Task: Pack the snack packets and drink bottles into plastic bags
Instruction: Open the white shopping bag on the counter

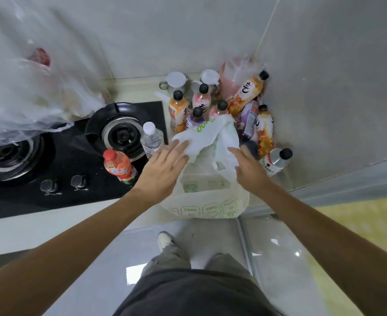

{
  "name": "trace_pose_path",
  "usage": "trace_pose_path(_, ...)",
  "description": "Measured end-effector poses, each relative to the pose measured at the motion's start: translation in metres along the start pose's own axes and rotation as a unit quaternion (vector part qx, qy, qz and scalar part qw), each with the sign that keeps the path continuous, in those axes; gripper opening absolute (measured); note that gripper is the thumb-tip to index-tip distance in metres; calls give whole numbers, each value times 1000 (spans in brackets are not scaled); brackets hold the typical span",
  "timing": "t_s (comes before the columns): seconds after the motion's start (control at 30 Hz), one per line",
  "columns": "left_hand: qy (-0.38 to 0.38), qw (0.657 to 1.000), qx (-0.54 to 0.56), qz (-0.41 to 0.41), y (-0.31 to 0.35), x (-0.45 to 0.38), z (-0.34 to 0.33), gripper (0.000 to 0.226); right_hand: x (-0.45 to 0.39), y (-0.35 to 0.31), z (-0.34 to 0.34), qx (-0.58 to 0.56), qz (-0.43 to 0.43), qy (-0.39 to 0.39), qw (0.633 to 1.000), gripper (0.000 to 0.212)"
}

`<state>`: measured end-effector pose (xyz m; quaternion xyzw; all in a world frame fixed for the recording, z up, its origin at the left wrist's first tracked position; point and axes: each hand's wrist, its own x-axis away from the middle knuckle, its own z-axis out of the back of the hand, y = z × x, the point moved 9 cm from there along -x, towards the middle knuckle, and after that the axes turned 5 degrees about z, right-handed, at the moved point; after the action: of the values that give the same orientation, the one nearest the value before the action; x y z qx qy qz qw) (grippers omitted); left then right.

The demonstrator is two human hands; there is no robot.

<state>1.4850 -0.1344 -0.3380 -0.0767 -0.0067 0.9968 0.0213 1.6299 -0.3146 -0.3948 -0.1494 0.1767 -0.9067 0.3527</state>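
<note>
- Bag [207, 197] sits between my 2 hands, mouth facing the bottles [210, 106] just beyond.
- Left hand [165, 167] flat on its rim, fingers straight.
- Right hand [248, 166] likewise unclenched, nearer the fallen bottles.

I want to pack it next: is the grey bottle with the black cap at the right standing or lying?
Tipped. The grey bottle leans, its black cap pointing up and right toward the wall, beside the white plastic bag.
</note>
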Motion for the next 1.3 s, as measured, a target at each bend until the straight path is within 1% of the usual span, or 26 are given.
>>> trace_pose_path(0.03, -1, 999, -3, -44, 7, -3, -3, 56, -3, 2, -4, 0, 7, -6, 1000, 66)
trace_pose_path(0.07, -18, 996, -8, -83, 13, -7, -10, 59, -7, 3, -7, 2, 17, -12, 1000, 66)
trace_pose_path(0.1, -48, 993, -15, -110, 17, -10, -20, 63, -10, 5, -11, 5, 27, -15, 999, 67)
trace_pose_path(0.13, -85, 989, -22, -120, 18, -12, -30, 67, -14, 6, -14, 8, 40, -19, 999, 67)
trace_pose_path(0.2, -159, 982, -34, -91, 14, -15, -50, 72, -19, 11, -24, 7, 65, -32, 997, 69)
trace_pose_path(0.27, -245, 968, -40, -26, 3, -14, -72, 76, -21, 15, -34, 22, 87, -43, 995, 69)
trace_pose_path(0.3, -274, 961, -44, 3, -1, -12, -81, 77, -21, 18, -37, 44, 94, -39, 994, 71)
trace_pose_path(0.33, -285, 957, -45, 27, -4, -11, -86, 78, -21, 21, -39, 77, 97, -29, 992, 73)
trace_pose_path(0.37, -287, 956, -42, 51, -6, -10, -90, 80, -20, 22, -38, 116, 101, -12, 988, 73)
trace_pose_path(0.43, -291, 950, -36, 103, -10, -6, -97, 84, -19, 18, -33, 193, 124, 22, 973, 65)
trace_pose_path(0.5, -289, 948, -40, 130, -12, -6, -102, 87, -19, 9, -28, 228, 166, 51, 958, 58)
trace_pose_path(0.7, -256, 956, -54, 134, -11, -12, -107, 84, -9, -32, -14, 206, 326, 127, 914, 48)
trace_pose_path(0.77, -238, 960, -62, 130, -11, -13, -105, 82, -1, -49, -10, 188, 375, 136, 897, 46)
trace_pose_path(0.83, -225, 964, -72, 123, -12, -13, -103, 80, -2, -50, -18, 205, 386, 101, 894, 46)
trace_pose_path(0.87, -222, 965, -73, 115, -12, -13, -103, 80, -6, -43, -24, 220, 370, 67, 900, 53)
trace_pose_path(0.97, -220, 968, -70, 95, -13, -10, -107, 77, -23, -8, -41, 234, 289, -34, 928, 86)
trace_pose_path(1.03, -237, 965, -66, 93, -15, -7, -112, 76, -31, 9, -46, 236, 247, -78, 936, 97)
trace_pose_path(1.07, -251, 961, -61, 95, -16, -5, -116, 76, -33, 15, -50, 235, 235, -98, 938, 99)
trace_pose_path(1.13, -275, 955, -38, 107, -18, -1, -122, 72, -34, 24, -59, 220, 221, -136, 940, 101)
trace_pose_path(1.2, -280, 952, -16, 121, -20, 2, -127, 70, -34, 30, -70, 191, 210, -181, 942, 109)
trace_pose_path(1.3, -309, 941, -16, 134, -22, 9, -136, 81, -34, 35, -84, 177, 198, -233, 936, 127)
